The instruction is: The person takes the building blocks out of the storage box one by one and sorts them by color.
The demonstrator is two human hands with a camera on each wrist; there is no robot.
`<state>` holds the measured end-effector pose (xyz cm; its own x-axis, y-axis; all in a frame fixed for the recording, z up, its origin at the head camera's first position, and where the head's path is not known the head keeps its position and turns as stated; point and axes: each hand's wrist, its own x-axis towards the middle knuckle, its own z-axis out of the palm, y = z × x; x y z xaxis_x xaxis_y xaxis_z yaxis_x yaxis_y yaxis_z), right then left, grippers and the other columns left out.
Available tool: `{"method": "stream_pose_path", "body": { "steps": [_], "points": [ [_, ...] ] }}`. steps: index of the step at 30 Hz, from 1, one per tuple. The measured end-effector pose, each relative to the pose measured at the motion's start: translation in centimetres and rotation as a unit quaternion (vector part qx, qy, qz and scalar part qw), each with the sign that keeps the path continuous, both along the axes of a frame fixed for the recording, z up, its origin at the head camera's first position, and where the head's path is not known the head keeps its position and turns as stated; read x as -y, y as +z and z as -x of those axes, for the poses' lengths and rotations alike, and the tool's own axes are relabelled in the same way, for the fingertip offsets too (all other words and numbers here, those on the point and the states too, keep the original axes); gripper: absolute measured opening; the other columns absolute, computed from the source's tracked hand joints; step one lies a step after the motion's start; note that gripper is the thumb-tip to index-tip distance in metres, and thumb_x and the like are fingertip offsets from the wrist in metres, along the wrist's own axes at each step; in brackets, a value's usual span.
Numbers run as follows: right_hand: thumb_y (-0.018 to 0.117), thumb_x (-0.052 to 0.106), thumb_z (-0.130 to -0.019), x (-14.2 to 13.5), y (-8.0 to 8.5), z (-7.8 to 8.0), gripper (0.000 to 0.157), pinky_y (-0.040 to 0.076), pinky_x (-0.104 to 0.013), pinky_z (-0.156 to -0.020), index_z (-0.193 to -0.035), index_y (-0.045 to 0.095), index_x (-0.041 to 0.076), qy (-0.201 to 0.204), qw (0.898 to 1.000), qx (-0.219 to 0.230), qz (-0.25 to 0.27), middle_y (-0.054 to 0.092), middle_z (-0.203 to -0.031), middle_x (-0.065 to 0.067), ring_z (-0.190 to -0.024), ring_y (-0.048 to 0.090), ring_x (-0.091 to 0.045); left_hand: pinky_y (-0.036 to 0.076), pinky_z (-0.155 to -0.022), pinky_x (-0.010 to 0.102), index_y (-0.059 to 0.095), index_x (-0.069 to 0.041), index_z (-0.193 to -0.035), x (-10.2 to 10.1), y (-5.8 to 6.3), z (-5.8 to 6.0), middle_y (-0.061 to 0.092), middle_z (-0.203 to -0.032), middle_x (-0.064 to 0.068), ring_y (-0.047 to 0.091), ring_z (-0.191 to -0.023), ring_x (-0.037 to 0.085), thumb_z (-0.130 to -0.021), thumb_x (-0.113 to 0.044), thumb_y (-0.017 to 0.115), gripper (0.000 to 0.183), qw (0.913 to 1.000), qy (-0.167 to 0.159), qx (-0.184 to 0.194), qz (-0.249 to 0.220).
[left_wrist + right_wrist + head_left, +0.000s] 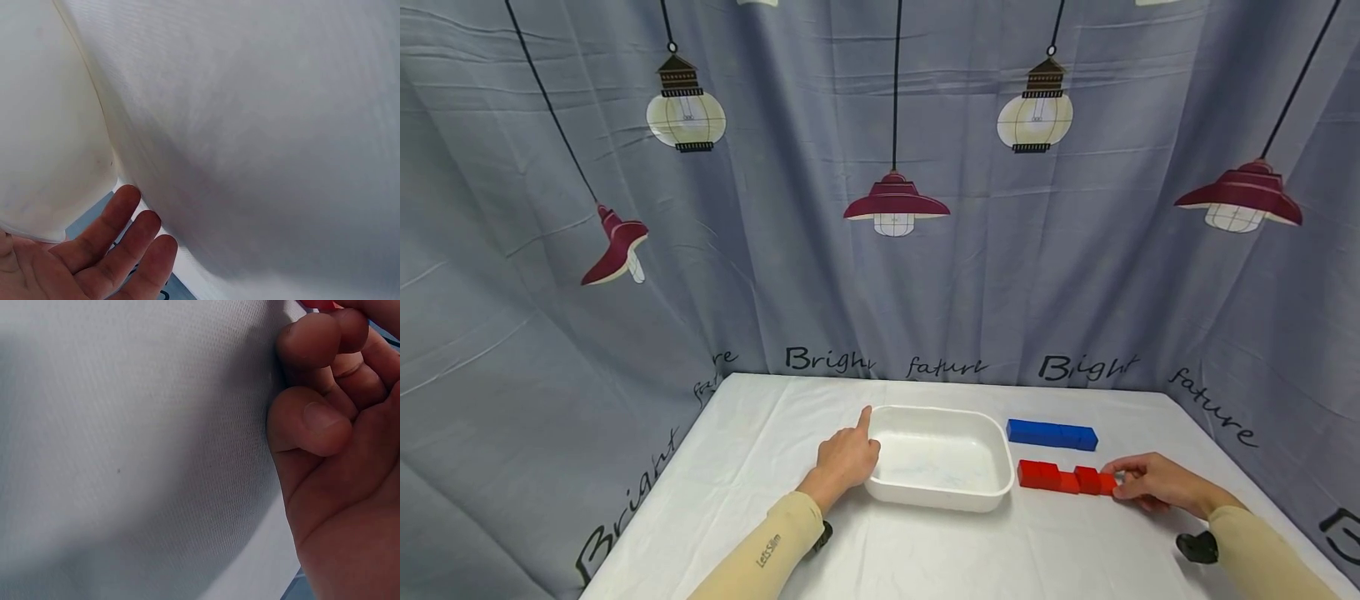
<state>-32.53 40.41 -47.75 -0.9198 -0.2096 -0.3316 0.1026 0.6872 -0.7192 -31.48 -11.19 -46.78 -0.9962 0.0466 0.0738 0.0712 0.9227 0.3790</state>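
Observation:
Beside the left end of a white plastic basin is my left hand, its index finger straight along the rim. In the left wrist view, the other fingers stretch out loosely by the basin's outer wall; the thumb's contact is hard to see. At the right end of a row of red blocks, my right hand pinches the end block between thumb and index finger. The right wrist view shows its other fingers curled, with only a sliver of red in sight.
A row of blue blocks lies behind the red ones, right of the basin. A white cloth covers the table. Beyond its back edge hangs a grey-blue curtain printed with lamps and lettering.

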Motion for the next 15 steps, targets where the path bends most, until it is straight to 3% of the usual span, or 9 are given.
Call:
{"method": "stream_pose_path", "body": {
  "steps": [15],
  "points": [
    [0.073,0.02,-0.091,-0.2,-0.03,-0.14,0.051,0.039,-0.025,-0.051,-0.131,0.059,-0.008,0.023,1.0,-0.002,0.009,0.053,-0.071,-0.002,-0.058,0.049,-0.017,0.053,-0.076,0.05,0.032,-0.014,-0.158,-0.07,0.06,-0.04,0.07,-0.121,0.017,0.068,-0.102,0.031,-0.1,-0.029,0.05,0.063,1.0,0.005,0.001,-0.002]
  ]
}}
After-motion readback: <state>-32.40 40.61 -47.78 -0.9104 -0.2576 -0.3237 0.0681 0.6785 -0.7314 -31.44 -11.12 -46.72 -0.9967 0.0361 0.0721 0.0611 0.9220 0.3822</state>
